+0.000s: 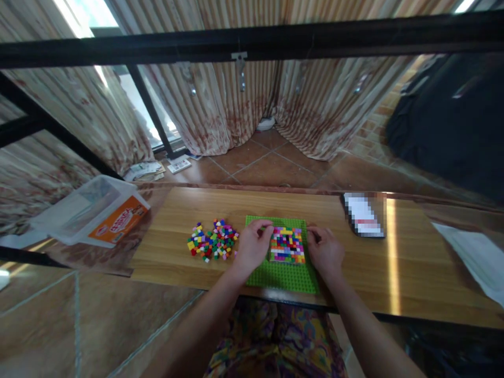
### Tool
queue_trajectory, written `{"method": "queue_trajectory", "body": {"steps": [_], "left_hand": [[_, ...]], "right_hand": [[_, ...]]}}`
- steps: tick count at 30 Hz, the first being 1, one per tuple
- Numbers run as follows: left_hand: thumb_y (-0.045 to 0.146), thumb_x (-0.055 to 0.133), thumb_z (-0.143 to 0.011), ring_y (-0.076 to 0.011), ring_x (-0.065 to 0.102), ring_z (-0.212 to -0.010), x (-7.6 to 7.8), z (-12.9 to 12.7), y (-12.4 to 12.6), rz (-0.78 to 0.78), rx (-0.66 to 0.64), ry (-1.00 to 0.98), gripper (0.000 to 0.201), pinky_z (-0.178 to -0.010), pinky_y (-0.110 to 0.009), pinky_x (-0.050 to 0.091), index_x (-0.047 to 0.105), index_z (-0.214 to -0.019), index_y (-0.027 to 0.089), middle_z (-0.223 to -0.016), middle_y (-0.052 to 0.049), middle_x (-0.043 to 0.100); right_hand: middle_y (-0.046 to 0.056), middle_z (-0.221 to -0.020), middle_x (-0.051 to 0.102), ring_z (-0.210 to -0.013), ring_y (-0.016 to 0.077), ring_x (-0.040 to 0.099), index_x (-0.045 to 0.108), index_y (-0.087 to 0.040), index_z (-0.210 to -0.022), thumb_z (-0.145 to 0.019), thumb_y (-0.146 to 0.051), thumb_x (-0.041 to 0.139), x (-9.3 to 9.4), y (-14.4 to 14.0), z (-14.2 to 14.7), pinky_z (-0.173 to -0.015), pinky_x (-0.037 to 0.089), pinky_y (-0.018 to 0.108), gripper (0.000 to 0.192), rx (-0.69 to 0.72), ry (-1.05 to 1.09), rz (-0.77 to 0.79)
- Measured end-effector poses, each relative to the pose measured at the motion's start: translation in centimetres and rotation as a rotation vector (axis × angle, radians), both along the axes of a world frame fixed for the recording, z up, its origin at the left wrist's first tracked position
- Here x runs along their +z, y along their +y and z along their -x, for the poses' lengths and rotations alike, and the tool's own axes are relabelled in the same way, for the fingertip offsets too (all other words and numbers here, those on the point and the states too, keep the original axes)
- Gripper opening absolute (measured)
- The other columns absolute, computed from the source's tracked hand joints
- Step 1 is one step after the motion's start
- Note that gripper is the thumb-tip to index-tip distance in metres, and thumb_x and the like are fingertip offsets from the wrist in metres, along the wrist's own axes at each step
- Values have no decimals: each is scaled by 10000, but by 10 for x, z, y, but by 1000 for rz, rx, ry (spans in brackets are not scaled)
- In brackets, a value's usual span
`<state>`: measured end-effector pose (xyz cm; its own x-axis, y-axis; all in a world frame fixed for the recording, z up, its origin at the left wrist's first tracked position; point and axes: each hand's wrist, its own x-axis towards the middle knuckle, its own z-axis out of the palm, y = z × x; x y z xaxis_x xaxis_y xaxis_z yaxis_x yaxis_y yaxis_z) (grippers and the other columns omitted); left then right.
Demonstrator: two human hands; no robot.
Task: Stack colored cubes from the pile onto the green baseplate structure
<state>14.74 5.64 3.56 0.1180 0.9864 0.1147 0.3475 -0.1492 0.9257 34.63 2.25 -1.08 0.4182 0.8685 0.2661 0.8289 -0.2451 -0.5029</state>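
A green studded baseplate (281, 283) lies on the wooden table in front of me. On it sits a block of small multicoloured bricks (287, 245) set in tight rows. My left hand (254, 247) rests over the plate's left side, thumb and forefinger pinched together by the block's upper left corner. Whatever is in that pinch is too small to see. My right hand (326, 252) is at the plate's right edge with its fingers curled in; the fingertips hide whether they grip anything. Left of the plate, loose small bricks (214, 241) are heaped in many colours.
A phone (364, 215), partly blurred out, lies to the right on the wooden table (165, 252). White paper (474, 257) is at the far right. A clear plastic tub (86, 210) with an orange label stands left of the table. A black metal bar (275, 42) crosses before the curtains.
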Motion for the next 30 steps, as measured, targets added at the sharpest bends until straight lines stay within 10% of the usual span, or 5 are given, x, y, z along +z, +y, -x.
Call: {"method": "queue_trajectory", "body": {"steps": [10, 21, 30], "left_hand": [[97, 530, -823, -143, 615, -784, -10, 94, -41, -96, 52, 252, 163, -715, -248, 478, 667, -858, 177, -864, -32, 676], [206, 536, -888, -184, 593, -785, -13, 72, -62, -94, 126, 770, 88, -700, -283, 468, 604, -839, 178, -873, -59, 617], [224, 467, -934, -190, 613, -818, -9, 74, -59, -88, 125, 827, 166, -694, -276, 464, 591, -831, 184, -917, -76, 635]], "right_hand": [[63, -895, 679, -749, 172, 563, 718, -186, -910, -853, -324, 486, -7, 0, -6, -608, 335, 264, 276, 24, -28, -43], [69, -875, 664, -722, 169, 543, 723, -186, -929, -855, -336, 476, -7, -1, -7, -600, 328, 268, 298, 19, -45, -6], [65, -912, 680, -699, 160, 545, 717, -189, -923, -858, -330, 468, -5, -1, -6, -595, 323, 265, 293, 18, -47, -15]]}}
